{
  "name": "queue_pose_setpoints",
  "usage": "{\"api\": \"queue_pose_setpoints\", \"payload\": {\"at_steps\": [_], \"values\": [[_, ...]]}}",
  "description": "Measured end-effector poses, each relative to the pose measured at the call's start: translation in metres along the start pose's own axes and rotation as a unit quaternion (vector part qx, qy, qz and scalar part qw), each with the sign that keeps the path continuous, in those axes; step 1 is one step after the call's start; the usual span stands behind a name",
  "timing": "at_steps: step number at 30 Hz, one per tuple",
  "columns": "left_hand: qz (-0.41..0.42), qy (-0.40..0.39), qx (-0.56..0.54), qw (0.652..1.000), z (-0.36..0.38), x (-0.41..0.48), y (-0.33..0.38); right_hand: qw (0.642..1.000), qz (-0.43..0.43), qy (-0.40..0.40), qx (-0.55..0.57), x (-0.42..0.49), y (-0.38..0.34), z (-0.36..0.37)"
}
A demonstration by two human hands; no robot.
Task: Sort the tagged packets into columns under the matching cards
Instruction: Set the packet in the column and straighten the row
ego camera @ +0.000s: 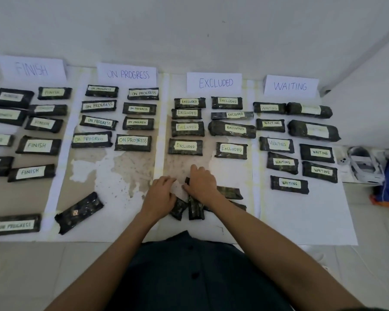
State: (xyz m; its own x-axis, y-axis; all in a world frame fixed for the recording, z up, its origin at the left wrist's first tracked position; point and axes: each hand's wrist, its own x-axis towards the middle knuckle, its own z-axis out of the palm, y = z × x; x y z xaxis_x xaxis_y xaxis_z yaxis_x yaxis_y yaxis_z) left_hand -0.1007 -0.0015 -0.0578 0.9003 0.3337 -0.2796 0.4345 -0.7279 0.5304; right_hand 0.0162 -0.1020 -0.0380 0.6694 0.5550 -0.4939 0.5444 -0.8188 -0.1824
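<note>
Down at six o'clock on the paper sheets (301,221) spread over the floor, both hands are at a small pile of unsorted packets (194,209), just below the column under the EXCLUDED card (214,83). The right grip (202,184) lies on the pile with its fingers curled round one dark packet (187,181), of which only a corner shows past the thumb. The left grip (163,191) is bent at nine o'clock of the pile, and whether it pinches anything cannot be told. The step in hand looks like picking out the next packet. Its tag is hidden, so the next move calls for turning it label-up, reading it, then carrying it to the foot of the matching column. The packets are dark, glossy, flattish wraps with pale handwritten tags. Two more lie loose at eight o'clock: an ON PROGRESS packet (15,225) and a face-down packet (79,212).
</note>
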Motion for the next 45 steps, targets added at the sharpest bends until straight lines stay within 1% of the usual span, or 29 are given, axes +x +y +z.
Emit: {"api": "queue_pose_setpoints", "payload": {"at_steps": [2,3,5,8,10,12,15,19,22,25,27,30,33,37,40,43,44,45], "values": [[-0.002,-0.002,-0.005,1.000,-0.002,-0.002,-0.003,1.000,0.018,-0.004,0.017,0.003,-0.006,-0.002],[0.002,0.000,-0.007,1.000,-0.004,-0.002,-0.004,0.999,0.029,-0.012,0.043,0.004,-0.008,-0.005],[0.007,0.003,-0.029,1.000,-0.009,-0.001,-0.001,0.988,0.047,-0.030,0.142,0.004,-0.006,-0.014],[-0.030,0.001,-0.127,0.991,-0.019,0.004,0.012,0.952,0.071,-0.035,0.295,0.005,0.008,-0.031],[-0.070,-0.016,-0.192,0.979,-0.024,0.008,0.021,0.926,0.083,-0.042,0.365,0.006,0.021,-0.039],[-0.098,-0.046,-0.235,0.966,-0.025,0.013,0.029,0.902,0.082,-0.061,0.419,0.004,0.032,-0.045],[-0.115,-0.088,-0.264,0.954,-0.024,0.015,0.034,0.877,0.080,-0.071,0.469,-0.001,0.041,-0.048],[-0.112,-0.130,-0.267,0.948,-0.025,0.012,0.036,0.851,0.083,-0.063,0.515,-0.007,0.043,-0.047],[-0.111,-0.127,-0.272,0.947,-0.027,0.010,0.037,0.840,0.072,-0.065,0.534,-0.012,0.038,-0.050],[-0.120,-0.116,-0.306,0.937,-0.031,0.011,0.040,0.830,0.065,-0.051,0.552,-0.015,0.029,-0.049],[-0.130,-0.111,-0.335,0.927,-0.033,0.011,0.043,0.835,0.060,-0.028,0.546,-0.017,0.023,-0.045],[-0.157,-0.094,-0.371,0.911,-0.034,0.013,0.045,0.871,0.049,0.025,0.489,-0.019,0.018,-0.038],[-0.200,-0.057,-0.391,0.897,-0.032,0.019,0.044,0.910,0.000,0.038,0.413,-0.025,0.016,-0.033],[-0.264,-0.043,-0.475,0.839,-0.029,0.025,0.039,0.948,-0.059,0.021,0.312,-0.032,0.019,-0.021],[-0.279,-0.041,-0.503,0.817,-0.025,0.029,0.037,0.970,-0.082,0.038,0.226,-0.029,0.022,-0.013],[-0.285,-0.032,-0.525,0.801,-0.019,0.035,0.032,0.979,-0.104,0.064,0.164,-0.016,0.023,-0.013],[-0.294,-0.014,-0.513,0.807,-0.017,0.037,0.029,0.981,-0.109,0.072,0.141,-0.009,0.024,-0.014],[-0.302,0.011,-0.476,0.826,-0.017,0.039,0.027,0.984,-0.111,0.078,0.116,-0.002,0.025,-0.014]]}}
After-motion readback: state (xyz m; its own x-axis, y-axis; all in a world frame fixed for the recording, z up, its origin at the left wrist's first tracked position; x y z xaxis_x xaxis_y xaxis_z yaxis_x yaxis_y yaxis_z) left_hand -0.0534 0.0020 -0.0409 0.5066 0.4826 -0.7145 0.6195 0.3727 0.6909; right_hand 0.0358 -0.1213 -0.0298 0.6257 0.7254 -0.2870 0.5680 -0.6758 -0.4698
